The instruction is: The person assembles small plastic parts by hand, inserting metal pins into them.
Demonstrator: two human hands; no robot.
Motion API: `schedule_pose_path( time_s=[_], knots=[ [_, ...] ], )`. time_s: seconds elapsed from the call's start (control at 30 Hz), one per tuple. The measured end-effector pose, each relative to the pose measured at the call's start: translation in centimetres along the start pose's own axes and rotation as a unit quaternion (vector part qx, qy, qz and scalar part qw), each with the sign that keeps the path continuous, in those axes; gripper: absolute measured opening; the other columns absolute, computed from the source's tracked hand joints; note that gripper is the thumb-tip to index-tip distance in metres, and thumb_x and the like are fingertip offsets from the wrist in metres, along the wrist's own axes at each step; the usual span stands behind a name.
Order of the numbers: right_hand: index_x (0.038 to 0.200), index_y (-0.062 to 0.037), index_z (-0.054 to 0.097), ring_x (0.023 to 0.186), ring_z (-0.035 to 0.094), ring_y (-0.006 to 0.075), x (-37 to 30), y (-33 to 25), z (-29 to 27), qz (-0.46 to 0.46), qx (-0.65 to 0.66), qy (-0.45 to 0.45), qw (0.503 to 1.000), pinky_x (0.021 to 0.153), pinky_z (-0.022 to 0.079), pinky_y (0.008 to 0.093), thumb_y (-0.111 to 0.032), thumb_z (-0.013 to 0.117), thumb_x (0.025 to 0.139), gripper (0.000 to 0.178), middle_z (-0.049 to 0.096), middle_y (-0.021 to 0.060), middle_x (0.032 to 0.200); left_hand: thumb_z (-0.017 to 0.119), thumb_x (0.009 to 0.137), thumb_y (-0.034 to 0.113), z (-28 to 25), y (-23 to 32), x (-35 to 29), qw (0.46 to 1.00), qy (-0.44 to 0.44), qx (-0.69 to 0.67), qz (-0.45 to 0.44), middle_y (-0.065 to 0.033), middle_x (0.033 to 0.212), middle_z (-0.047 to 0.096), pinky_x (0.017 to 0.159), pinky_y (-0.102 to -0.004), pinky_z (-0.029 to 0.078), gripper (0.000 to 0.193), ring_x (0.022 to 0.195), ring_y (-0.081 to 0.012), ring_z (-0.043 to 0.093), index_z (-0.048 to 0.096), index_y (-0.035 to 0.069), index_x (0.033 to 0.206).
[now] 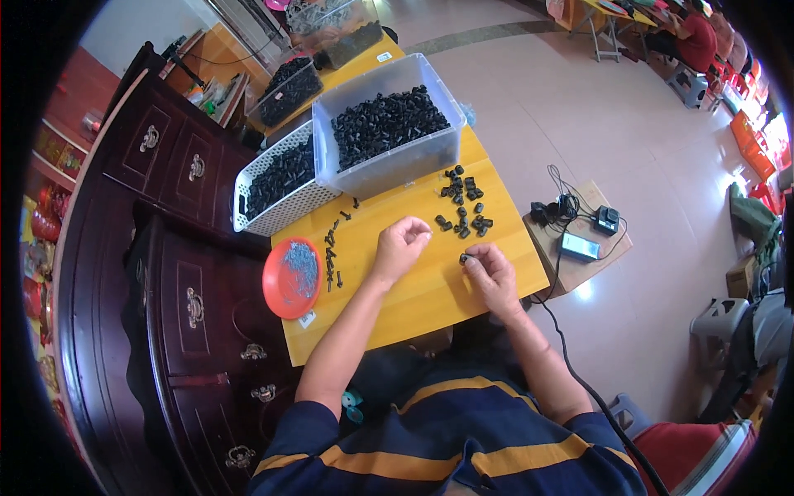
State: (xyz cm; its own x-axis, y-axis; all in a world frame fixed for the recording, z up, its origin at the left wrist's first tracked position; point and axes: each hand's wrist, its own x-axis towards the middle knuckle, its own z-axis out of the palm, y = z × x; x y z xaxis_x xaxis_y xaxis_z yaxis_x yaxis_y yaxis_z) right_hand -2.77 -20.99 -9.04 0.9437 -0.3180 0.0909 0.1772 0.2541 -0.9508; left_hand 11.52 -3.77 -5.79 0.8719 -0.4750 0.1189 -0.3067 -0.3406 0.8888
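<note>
Above the yellow table [405, 318], my right hand [496, 283] pinches a small black plastic piece [463, 259] between thumb and fingers. My left hand [399, 250] is closed in a pinch to its left, fingertips together; whatever it may hold is too small to make out. The two hands are apart. Just beyond them lie several loose short black plastic pieces [470, 183]. Left of my left hand, slimmer black pieces with thin stems [331, 255] form a rough row. An orange-red plate [279, 307] beside them holds many thin silvery pins [301, 269].
A clear plastic bin [387, 172] and a white perforated basket [285, 205], both full of black parts, stand on the table's far side. A dark wooden cabinet [203, 273] borders the left. At right, a low stand [571, 277] carries devices and cables; a black cable [571, 355] runs past my right arm.
</note>
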Motion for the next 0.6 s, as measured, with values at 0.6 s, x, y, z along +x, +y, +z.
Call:
schedule_pose_path(
  time_s=[0.6],
  knots=[
    [0.114, -0.0008, 0.061, 0.09, 0.061, 0.0075, 0.0, 0.2, -1.0, 0.014, 0.057, -0.062, 0.996, 0.081, 0.051, 0.0228, -0.007, 0.063, 0.1, 0.015, 0.065, 0.0007, 0.099, 0.067, 0.091, -0.001, 2.9, 4.5, -4.3, 0.982, -0.085, -0.162, -0.037, 0.0023, 0.083, 0.068, 0.067, -0.0212, 0.051, 0.009, 0.07, -0.004, 0.058, 0.07, 0.001, 0.099]
  ],
)
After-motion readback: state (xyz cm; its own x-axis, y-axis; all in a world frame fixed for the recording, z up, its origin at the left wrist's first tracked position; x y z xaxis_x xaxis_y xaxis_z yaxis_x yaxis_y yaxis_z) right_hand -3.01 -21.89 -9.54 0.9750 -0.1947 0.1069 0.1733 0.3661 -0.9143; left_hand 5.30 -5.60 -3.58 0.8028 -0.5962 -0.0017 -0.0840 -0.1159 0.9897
